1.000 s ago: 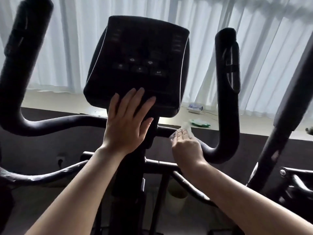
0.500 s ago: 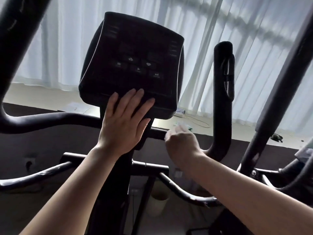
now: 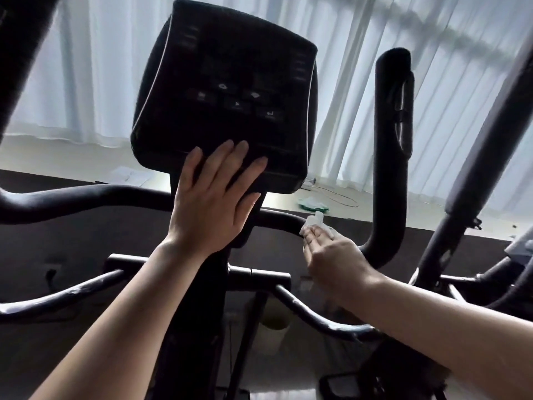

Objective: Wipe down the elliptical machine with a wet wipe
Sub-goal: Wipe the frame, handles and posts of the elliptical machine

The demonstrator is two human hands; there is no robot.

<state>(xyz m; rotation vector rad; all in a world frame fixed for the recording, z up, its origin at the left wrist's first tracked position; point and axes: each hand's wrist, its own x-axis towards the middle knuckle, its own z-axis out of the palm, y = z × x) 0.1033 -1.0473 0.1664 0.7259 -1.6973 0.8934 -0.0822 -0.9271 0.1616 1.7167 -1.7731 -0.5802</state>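
The black elliptical machine fills the view, its console in the upper middle. My left hand rests flat with straight fingers on the console's lower edge and the post below it. My right hand holds a white wet wipe against the black handlebar just right of the post. The wipe sticks out past my fingertips, and most of it is hidden under my hand. The bar curves up into an upright right grip.
A lower bar with worn pale patches runs below my right arm. A thick moving arm rises at the right. Behind lie a sill with a green packet and cable, and white curtains.
My right hand has slid the wipe to the right along the handlebar, and the wipe shows again past my fingertips. The left hand stays on the console. The view has shifted.
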